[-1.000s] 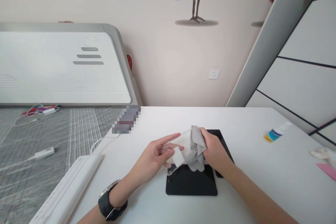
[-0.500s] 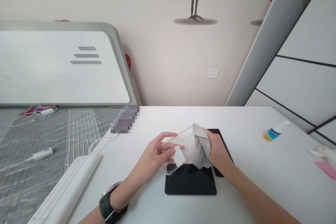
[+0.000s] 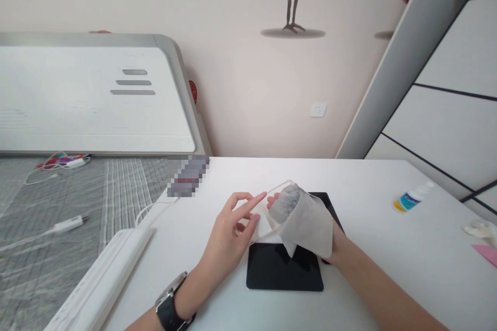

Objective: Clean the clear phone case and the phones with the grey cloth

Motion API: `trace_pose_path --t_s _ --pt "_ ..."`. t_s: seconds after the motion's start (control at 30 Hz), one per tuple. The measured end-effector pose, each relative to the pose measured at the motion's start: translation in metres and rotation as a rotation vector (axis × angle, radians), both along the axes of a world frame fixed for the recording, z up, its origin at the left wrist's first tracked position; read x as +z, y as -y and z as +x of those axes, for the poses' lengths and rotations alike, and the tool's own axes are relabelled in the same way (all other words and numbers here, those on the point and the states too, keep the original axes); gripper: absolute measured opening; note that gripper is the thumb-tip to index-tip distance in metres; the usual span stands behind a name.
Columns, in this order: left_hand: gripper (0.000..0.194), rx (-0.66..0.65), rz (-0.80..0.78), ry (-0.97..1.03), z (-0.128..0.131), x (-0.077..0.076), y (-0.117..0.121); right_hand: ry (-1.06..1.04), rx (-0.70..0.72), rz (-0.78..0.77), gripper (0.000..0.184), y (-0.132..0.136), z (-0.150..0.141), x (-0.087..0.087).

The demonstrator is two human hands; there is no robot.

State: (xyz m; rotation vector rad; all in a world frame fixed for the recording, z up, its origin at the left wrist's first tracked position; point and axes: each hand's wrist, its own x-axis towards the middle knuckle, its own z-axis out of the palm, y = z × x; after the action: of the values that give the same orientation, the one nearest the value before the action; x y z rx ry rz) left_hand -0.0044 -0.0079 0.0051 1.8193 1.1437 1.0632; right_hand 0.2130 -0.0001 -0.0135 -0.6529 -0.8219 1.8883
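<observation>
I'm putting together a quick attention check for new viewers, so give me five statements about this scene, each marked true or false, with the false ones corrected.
1. The gray cloth covers much of the right hand. True.
2. The watch is on the right wrist. False: it is on the left wrist.
3. A flat black device lies on the table below the hands. True.
4. The small bottle is to the left of both hands. False: it is to the right of them.
5. A socket is on the wall. True.
</observation>
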Motion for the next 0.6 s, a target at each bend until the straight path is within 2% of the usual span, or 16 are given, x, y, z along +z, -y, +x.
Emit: trace_pose_path --t_s 0.13,0.27,0.3,0.43,0.5,0.6 --pt "0.043 0.053 0.287 -0.192 -0.003 -0.002 0.003 -0.135 0.067 0.021 0.042 0.006 0.000 0.007" --pt "0.048 0.080 0.519 -0.415 -0.007 0.002 0.003 -0.090 0.084 0.035 0.050 0.010 -0.003 0.011" --pt "0.056 0.055 0.550 -0.450 -0.007 0.003 0.002 -0.058 0.079 0.034 0.052 0.010 -0.003 0.011" --pt "0.107 -0.046 0.584 -0.568 -0.006 0.007 0.002 -0.012 0.064 0.041 0.050 0.014 -0.002 0.013" --pt "0.109 -0.063 0.576 -0.596 -0.005 0.007 0.003 -0.012 0.062 0.033 0.049 0.018 -0.003 0.013" --pt "0.092 -0.062 0.572 -0.573 -0.004 0.008 0.005 -0.025 0.083 0.023 0.051 0.020 -0.007 0.012"
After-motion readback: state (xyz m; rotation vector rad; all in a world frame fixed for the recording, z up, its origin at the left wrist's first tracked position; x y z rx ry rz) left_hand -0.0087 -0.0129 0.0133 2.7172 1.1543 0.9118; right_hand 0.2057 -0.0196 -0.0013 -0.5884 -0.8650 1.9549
